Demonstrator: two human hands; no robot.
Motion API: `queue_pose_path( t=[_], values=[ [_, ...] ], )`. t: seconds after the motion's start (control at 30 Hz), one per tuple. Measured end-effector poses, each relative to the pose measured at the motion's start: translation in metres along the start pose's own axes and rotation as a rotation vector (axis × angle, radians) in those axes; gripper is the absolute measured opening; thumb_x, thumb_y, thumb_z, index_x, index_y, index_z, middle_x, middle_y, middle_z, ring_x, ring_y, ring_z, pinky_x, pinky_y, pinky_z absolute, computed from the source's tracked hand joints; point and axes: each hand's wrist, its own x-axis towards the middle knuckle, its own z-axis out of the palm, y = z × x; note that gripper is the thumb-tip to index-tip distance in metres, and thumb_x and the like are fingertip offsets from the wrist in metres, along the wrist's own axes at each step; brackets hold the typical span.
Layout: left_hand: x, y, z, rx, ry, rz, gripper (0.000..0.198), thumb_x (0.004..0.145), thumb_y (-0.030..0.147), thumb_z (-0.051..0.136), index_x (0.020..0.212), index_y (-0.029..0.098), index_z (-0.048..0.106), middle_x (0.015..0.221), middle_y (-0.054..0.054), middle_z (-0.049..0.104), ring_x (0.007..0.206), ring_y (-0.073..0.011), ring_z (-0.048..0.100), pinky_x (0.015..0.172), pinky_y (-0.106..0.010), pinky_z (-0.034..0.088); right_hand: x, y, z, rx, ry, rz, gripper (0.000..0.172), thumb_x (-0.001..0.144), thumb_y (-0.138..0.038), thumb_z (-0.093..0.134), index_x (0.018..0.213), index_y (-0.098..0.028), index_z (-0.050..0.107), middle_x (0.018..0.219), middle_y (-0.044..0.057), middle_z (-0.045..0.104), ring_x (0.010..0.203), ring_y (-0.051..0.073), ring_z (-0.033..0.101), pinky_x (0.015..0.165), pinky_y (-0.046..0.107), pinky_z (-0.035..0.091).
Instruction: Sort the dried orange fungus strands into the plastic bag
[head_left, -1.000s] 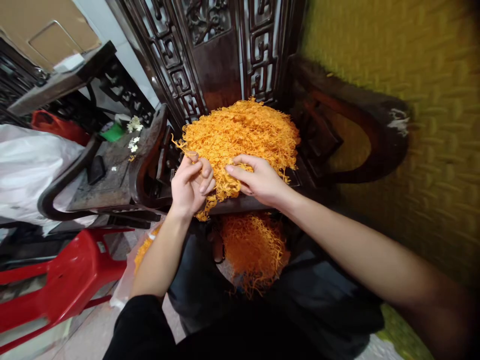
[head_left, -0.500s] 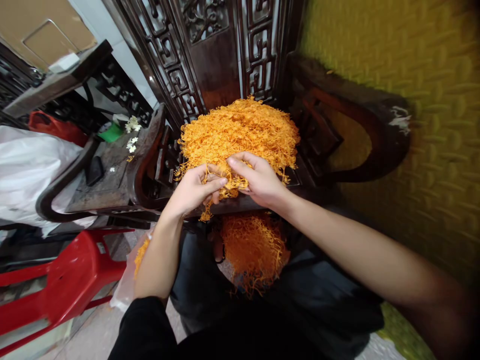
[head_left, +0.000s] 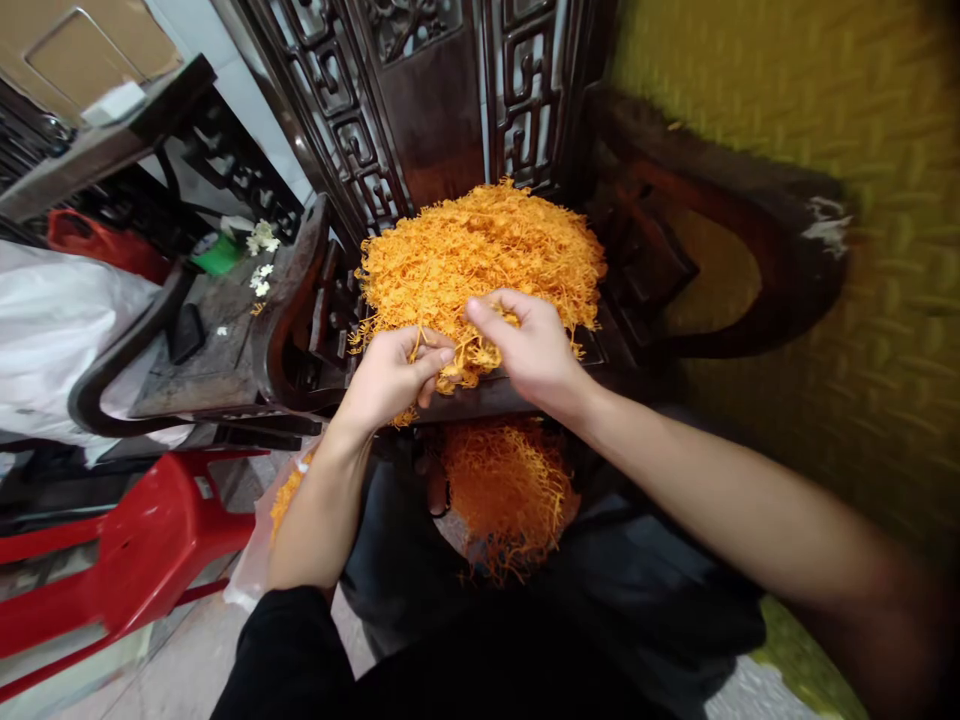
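A dark carved wooden chair (head_left: 442, 130) takes up the most room, its openwork back rising beyond the work and one curved arm sweeping out to the right. At the far left is a red plastic chair (head_left: 139, 540), well apart from both hands. On the wooden chair's seat a broad orange heap (head_left: 480, 250) of stringy pieces is mounded, directly beyond the hands and reaching down toward the seat's front edge. Below the hands, between the person's legs (head_left: 397, 560), lies a darker orange pile (head_left: 510, 490), touching neither hand. A pale plastic bag (head_left: 251, 570) holding more orange bits is beside the left forearm (head_left: 322, 510). The right-hand grip (head_left: 536, 345) is at the heap's near right side, its thumb closed over bent fingers with orange strands (head_left: 511, 316) caught between them. The left-hand grip (head_left: 394, 375) is at the near left side, back of the hand up, thumb and forefinger pinched together. Between the two, which are near each other but apart, an orange tuft (head_left: 469, 365) hangs just beside the left fingertips and below the right thumb; whether either hand carries its weight cannot be told. Smallest is a thin orange strand (head_left: 421, 340) lying across the left fingers, held in that pinch.
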Motion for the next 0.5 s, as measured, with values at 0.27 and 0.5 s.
queue_pose_path(
  t=[0.27, 0.5],
  values=[
    [0.004, 0.017, 0.005, -0.098, 0.035, -0.022, 0.018, 0.084, 0.029, 0.076, 0.090, 0.013, 0.071, 0.066, -0.004, 0.073, 0.036, -0.0032, 0.042, 0.037, -0.019, 0.028, 0.005, -0.003, 0.023, 0.204, 0.252, 0.006, 0.053, 0.093, -0.074, 0.058, 0.079, -0.023, 0.058, 0.069, 0.000, 0.050, 0.068, 0.016, 0.051, 0.060, 0.031, 0.041],
    [-0.001, 0.010, -0.010, -0.216, 0.018, -0.088, 0.026, 0.076, 0.035, 0.084, 0.080, 0.016, 0.067, 0.052, 0.002, 0.062, 0.038, -0.0057, 0.047, 0.040, -0.019, 0.029, 0.049, -0.017, -0.028, 0.293, 0.349, 0.079, 0.058, 0.100, -0.077, 0.035, 0.077, -0.025, 0.047, 0.065, -0.003, 0.046, 0.045, 0.007, 0.029, 0.045, 0.030, 0.019]
  ],
)
